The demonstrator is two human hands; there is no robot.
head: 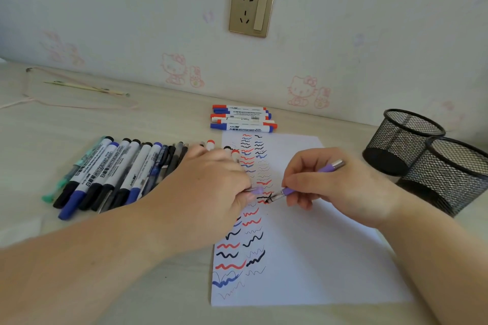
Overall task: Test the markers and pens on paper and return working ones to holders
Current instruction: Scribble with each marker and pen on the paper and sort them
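Note:
A white sheet of paper (311,258) lies on the desk, covered on its left side with red, blue and black squiggles. My right hand (340,187) grips a purple pen (330,167) with its bare tip pointing left, just over the marks. My left hand (211,187) pinches the pen's pale purple cap (257,190), a short gap from the tip. A row of whiteboard markers and pens (111,174) lies to the left. Several red and blue markers (243,119) lie in a pile beyond the paper. Two black mesh holders (427,158) stand at the right.
A wall with a socket plate (250,8) rises right behind the desk. A pink cord (66,105) and a thin stick (84,87) lie at the far left. Bare desk surface shows in front of the marker row.

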